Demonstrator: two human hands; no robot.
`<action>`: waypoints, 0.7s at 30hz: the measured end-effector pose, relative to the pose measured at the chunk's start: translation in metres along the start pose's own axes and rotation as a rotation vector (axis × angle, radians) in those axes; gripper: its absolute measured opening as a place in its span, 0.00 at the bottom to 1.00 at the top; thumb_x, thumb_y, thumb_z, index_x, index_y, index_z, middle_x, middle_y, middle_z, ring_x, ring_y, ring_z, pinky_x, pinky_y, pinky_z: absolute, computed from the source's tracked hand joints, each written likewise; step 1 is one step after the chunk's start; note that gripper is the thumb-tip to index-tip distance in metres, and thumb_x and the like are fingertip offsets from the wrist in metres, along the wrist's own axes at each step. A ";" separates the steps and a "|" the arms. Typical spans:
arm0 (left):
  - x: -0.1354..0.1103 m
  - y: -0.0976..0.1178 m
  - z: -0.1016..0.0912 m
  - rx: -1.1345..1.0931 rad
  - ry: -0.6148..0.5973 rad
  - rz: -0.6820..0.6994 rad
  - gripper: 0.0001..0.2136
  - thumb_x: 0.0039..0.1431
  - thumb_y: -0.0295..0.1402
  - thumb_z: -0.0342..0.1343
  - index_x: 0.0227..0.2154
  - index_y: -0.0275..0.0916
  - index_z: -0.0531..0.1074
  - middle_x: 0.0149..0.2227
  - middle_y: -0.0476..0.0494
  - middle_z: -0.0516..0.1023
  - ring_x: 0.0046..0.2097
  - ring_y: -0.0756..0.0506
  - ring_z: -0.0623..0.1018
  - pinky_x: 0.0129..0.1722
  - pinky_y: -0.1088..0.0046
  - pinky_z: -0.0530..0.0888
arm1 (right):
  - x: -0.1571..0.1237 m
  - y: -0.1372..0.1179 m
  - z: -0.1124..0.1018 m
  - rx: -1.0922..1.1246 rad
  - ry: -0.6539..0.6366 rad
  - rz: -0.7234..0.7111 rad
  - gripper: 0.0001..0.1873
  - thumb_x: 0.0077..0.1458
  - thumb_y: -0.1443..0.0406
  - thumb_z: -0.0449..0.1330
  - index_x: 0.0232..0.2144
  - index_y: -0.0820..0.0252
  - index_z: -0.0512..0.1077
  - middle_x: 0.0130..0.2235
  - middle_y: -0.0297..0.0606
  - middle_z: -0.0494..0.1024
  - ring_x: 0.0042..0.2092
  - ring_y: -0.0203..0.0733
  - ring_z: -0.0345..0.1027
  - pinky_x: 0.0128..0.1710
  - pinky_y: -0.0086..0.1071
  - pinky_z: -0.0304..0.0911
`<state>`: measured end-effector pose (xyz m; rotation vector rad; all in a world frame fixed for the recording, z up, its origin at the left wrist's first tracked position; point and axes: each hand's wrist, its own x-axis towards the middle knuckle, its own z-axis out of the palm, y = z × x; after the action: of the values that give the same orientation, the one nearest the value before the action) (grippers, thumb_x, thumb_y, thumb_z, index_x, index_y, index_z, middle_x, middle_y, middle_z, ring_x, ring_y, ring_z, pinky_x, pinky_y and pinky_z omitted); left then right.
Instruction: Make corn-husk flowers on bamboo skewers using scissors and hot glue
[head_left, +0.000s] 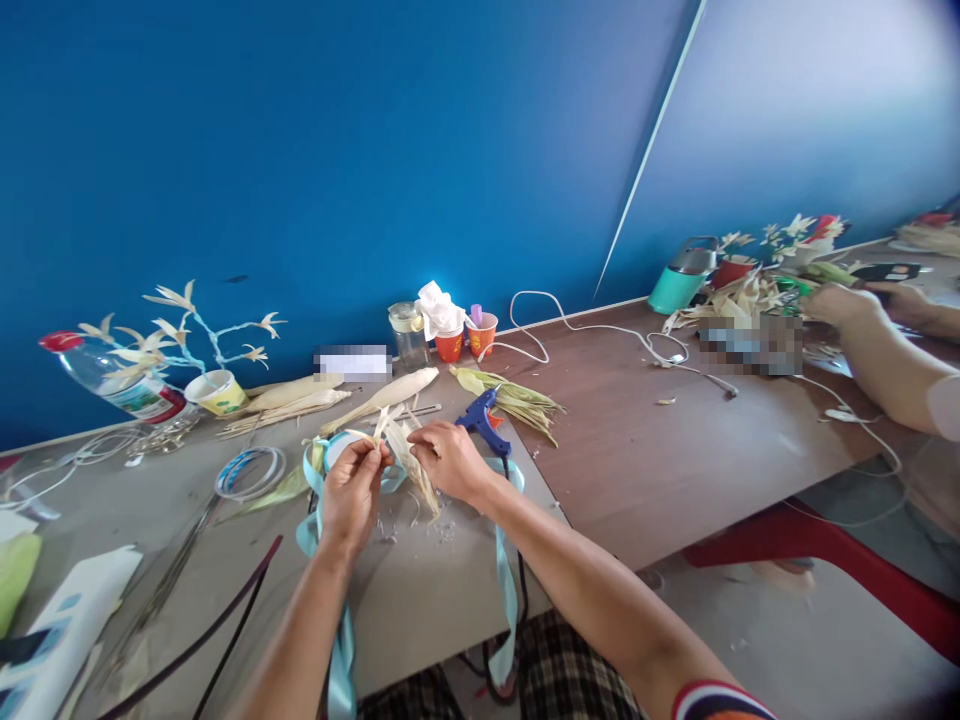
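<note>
Cornhusk piece (380, 426), pale and narrow, held above the grey tabletop (450, 605) in a close pinch between thumb and fingertips of the left hand (352, 492). The right hand (454, 462) lies just beside it, fingers drawn together over a broader dried husk strip (418, 478); whether they grip this strip or merely overlap it cannot be told. A blue hot-glue gun (480, 412) rests near the right hand's knuckles, its black cord (523, 580) running down past the table edge alongside light-blue ribbon (505, 580). Beyond the gun lies a green-tinged husk bundle (521, 400). Probable faults: the dry husk may split along its grain should the pinch tighten or twist; the gun, if hot, could burn the right hand after a sideways slip; ribbon lying close to both forearms could catch on a wrist and drag loose pieces off the table.
</note>
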<state>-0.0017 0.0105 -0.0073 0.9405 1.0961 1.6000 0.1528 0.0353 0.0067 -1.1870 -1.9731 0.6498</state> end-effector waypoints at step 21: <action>-0.006 -0.005 0.005 0.316 -0.161 0.029 0.14 0.43 0.42 0.65 0.29 0.37 0.72 0.25 0.49 0.74 0.29 0.49 0.73 0.33 0.72 0.70 | 0.003 -0.005 -0.005 1.017 -0.111 0.235 0.08 0.45 0.61 0.62 0.25 0.61 0.71 0.23 0.30 0.71 0.27 0.33 0.65 0.31 0.28 0.60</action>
<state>0.0061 0.0063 -0.0111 1.2752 1.2472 1.3694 0.1528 0.0357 0.0141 -0.7217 -1.2468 1.6077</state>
